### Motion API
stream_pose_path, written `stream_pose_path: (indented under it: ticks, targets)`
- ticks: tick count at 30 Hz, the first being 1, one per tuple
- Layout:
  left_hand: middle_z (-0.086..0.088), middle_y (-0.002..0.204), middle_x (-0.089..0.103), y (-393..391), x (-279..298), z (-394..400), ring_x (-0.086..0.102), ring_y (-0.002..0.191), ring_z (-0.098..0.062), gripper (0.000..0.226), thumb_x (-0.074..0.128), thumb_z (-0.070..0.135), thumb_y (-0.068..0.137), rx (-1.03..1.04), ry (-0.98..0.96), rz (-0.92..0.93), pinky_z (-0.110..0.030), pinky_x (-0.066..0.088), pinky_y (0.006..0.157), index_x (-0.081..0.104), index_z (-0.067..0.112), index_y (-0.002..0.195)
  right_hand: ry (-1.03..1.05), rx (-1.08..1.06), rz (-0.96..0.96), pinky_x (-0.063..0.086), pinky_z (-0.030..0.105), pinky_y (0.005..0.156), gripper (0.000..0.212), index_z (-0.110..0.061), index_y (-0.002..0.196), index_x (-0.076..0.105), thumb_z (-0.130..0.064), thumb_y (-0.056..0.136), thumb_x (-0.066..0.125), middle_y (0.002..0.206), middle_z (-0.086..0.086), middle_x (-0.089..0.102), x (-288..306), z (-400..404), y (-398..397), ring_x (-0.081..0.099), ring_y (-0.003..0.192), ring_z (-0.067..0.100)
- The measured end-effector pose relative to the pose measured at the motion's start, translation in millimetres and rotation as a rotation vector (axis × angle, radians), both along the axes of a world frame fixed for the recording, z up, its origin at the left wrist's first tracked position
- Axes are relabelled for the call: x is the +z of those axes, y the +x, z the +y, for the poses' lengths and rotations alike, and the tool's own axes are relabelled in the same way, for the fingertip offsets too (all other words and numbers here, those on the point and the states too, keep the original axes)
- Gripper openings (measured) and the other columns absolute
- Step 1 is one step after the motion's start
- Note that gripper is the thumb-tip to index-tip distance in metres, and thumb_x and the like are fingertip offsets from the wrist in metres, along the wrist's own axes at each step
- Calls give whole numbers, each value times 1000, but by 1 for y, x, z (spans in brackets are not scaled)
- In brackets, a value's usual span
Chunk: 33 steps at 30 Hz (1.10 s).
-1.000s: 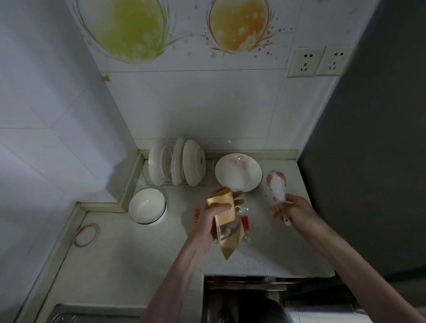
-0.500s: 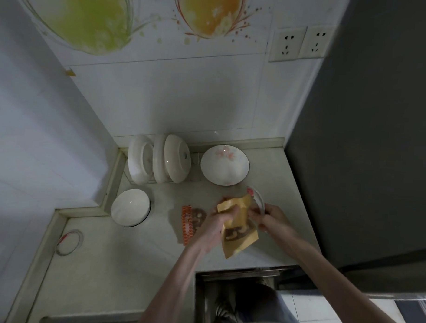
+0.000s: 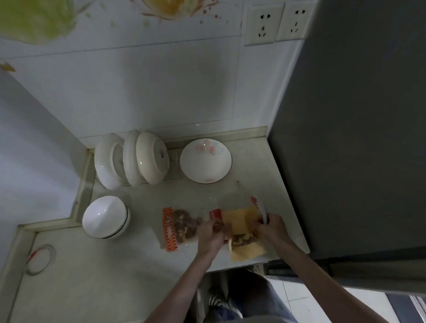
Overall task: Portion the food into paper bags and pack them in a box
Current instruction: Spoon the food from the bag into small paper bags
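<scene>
A yellow paper bag point(image 3: 239, 220) with a clear window showing nuts rests low over the counter near its front edge. My left hand point(image 3: 210, 236) grips the bag's left side. My right hand point(image 3: 272, 230) is at the bag's right side and holds a white spoon with red marks point(image 3: 262, 210), whose bowl end points away from me by the bag's mouth. Left of the bag lies a clear plastic bag of nuts point(image 3: 184, 224) with an orange patterned strip. No box is in view.
An empty flowered bowl point(image 3: 205, 160) sits behind the bags. White dishes point(image 3: 132, 159) stand on edge at the back, with an upturned white bowl point(image 3: 105, 216) at left. A dark grey appliance point(image 3: 365, 130) walls off the right side. A tape ring point(image 3: 40, 259) lies far left.
My right hand brought the spoon from the right over to the paper bag and now touches it. The bag came down lower toward the counter. The view tilted downward.
</scene>
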<state>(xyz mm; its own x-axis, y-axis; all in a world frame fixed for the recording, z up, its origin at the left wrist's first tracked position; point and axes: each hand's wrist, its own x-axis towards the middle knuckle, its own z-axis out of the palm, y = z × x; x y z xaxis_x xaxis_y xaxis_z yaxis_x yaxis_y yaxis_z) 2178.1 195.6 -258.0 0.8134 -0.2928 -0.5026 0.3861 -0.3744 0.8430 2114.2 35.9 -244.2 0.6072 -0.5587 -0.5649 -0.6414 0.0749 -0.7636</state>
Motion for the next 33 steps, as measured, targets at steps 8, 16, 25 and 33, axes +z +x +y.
stream_pose_path:
  ticks: [8, 16, 25, 33]
  targets:
    - [-12, 79, 71, 16, -25, -42, 69, 76, -26, 5, 67, 3, 81, -10, 162, 15, -35, 57, 64, 72, 4, 82, -98, -22, 175, 42, 22, 55, 7, -8, 86, 71, -10, 80, 69, 77, 6, 66, -37, -34, 14, 60, 69, 15]
    - [-10, 71, 74, 59, -39, -90, 71, 67, -21, 5, 72, 9, 75, -36, 218, 16, -33, 57, 62, 77, 7, 75, -126, -64, 254, 44, 27, 64, 20, -1, 98, 69, -8, 80, 68, 85, 10, 63, -52, -79, 57, 59, 79, 21]
    - [-16, 91, 75, 81, -71, -110, 71, 86, -26, 18, 70, 7, 78, -49, 269, 36, -41, 59, 81, 76, 2, 94, -82, -66, 339, 46, 26, 66, 29, 0, 107, 66, -8, 78, 66, 103, 18, 67, -75, -98, 79, 64, 94, 30]
    - [-17, 96, 72, 67, -80, -103, 68, 92, -28, 23, 59, -4, 81, -94, 274, 170, -33, 56, 78, 72, -2, 100, -27, -52, 411, 44, 23, 56, 29, 2, 111, 62, -13, 87, 56, 103, 18, 65, -87, -94, 65, 62, 82, 26]
